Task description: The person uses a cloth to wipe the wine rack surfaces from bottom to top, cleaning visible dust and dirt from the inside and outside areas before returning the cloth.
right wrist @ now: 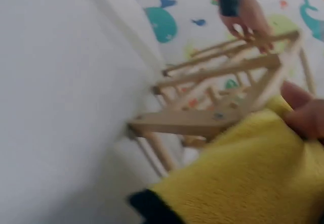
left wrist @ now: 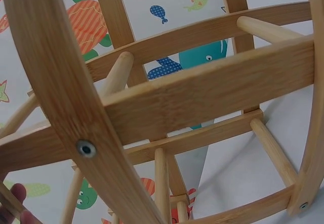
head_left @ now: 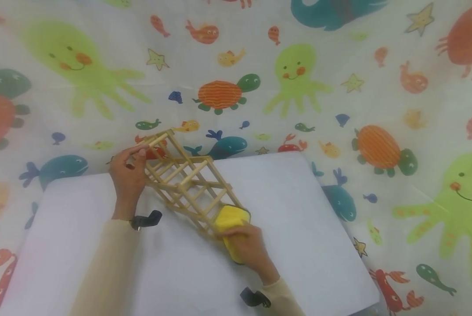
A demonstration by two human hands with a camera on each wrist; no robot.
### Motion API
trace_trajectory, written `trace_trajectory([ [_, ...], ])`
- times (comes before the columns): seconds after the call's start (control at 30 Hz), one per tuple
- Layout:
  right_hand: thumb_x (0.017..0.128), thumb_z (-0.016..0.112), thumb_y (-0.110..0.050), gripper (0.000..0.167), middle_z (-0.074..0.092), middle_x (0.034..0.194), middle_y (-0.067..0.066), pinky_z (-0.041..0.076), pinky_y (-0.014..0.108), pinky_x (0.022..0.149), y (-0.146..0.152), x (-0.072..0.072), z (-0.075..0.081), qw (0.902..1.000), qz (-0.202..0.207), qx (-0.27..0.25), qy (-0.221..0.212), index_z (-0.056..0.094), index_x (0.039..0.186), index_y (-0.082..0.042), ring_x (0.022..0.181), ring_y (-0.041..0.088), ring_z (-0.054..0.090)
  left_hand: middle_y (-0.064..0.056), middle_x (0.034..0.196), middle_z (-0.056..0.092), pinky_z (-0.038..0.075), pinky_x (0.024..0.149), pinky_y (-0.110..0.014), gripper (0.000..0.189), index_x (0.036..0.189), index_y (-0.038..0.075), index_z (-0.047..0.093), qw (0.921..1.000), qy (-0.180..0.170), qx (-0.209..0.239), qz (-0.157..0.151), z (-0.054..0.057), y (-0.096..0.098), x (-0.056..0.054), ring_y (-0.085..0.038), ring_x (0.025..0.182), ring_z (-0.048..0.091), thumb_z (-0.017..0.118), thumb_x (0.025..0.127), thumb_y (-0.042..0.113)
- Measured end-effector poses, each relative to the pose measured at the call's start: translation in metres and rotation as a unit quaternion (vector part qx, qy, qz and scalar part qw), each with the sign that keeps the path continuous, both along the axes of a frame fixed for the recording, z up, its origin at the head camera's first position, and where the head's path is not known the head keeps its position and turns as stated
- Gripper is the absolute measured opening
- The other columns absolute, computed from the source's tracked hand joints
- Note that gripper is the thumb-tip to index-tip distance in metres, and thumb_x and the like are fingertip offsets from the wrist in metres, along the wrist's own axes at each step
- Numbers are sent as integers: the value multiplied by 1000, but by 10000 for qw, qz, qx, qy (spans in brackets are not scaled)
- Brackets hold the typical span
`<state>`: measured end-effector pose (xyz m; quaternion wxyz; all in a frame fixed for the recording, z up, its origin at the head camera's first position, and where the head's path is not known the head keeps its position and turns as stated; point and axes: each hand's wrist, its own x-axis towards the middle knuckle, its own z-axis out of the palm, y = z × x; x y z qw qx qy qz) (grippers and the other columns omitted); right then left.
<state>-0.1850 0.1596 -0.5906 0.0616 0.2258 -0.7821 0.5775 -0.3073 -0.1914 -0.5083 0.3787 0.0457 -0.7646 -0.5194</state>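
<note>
A slatted wooden rack [head_left: 179, 186] with crossing bars and round dowels lies tilted over the white board, running from upper left to lower right. At its upper left end, my left hand [head_left: 128, 175] grips a bar between thumb and fingers. My right hand [head_left: 246, 245] holds a yellow cloth [head_left: 231, 216] with a dark edge against the rack's lower right end. Close up in the left wrist view, metal fasteners show on the rack's bars [left wrist: 212, 92], with my left fingertips [left wrist: 19, 191] at the lower left. The yellow cloth [right wrist: 248, 173] fills the lower right wrist view.
Beneath the rack is a white board [head_left: 299, 228] whose right edge slants down toward the front. A white sheet [head_left: 236, 127] printed with sea animals covers the background and surrounds the board. Dark straps [head_left: 146, 219] sit on both wrists.
</note>
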Motion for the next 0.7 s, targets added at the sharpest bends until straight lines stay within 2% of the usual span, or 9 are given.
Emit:
trace_trajectory([
  [0.07, 95, 75, -2, 13, 83, 102, 9, 62, 27, 87, 4, -1, 1, 9988, -10, -107, -487, 85, 99, -9, 96, 11, 74, -6, 120, 79, 39, 79, -21, 23, 118, 16, 81, 10000, -7, -8, -9, -1, 0, 0, 4, 105, 54, 68, 106, 30],
  [0.17, 94, 73, 2, 11, 82, 100, 14, 63, 28, 83, 19, -8, 10, 9945, -336, -601, -784, 83, 94, -2, 92, 11, 75, -6, 120, 79, 38, 79, -21, 24, 118, 16, 81, 10000, -3, -26, -2, -3, 0, -1, 4, 104, 54, 68, 106, 31],
  [0.27, 94, 71, 5, 9, 82, 98, 13, 63, 26, 80, 37, -18, 22, 9883, -882, -1104, -567, 80, 94, 5, 90, 11, 74, -6, 120, 79, 38, 78, -20, 24, 118, 16, 81, 10000, 43, -58, -10, -3, -1, -1, 4, 104, 54, 68, 106, 31],
  [0.4, 96, 71, 4, 9, 82, 99, 3, 62, 25, 76, 50, -36, 41, 9796, -1376, -1463, -41, 80, 99, 4, 87, 11, 73, -5, 119, 80, 39, 76, -19, 23, 118, 15, 81, 9999, 118, -88, -20, -2, -2, 0, 4, 103, 56, 68, 106, 29],
  [0.53, 98, 73, 0, 10, 82, 106, 6, 64, 28, 77, 43, -55, 59, 9793, -1294, -1519, 326, 81, 104, -1, 92, 14, 74, 0, 116, 81, 39, 75, -18, 22, 116, 13, 82, 9999, 170, -23, 10, 0, -1, 1, 3, 102, 56, 69, 105, 28],
  [0.6, 99, 72, -1, 12, 80, 110, 10, 64, 29, 77, 33, -63, 64, 9827, -1099, -1445, 363, 81, 107, -2, 93, 17, 73, 4, 115, 81, 39, 75, -19, 22, 116, 13, 82, 9999, 170, 3, 6, 0, -1, 2, 3, 102, 56, 69, 105, 27],
  [0.7, 101, 71, -6, 15, 78, 118, 10, 64, 32, 83, 16, -75, 63, 9909, -702, -1137, 152, 80, 113, -4, 101, 19, 71, 9, 115, 80, 39, 77, -20, 22, 116, 13, 82, 9999, 128, 39, -11, 0, 1, 1, 3, 104, 56, 69, 105, 27],
])
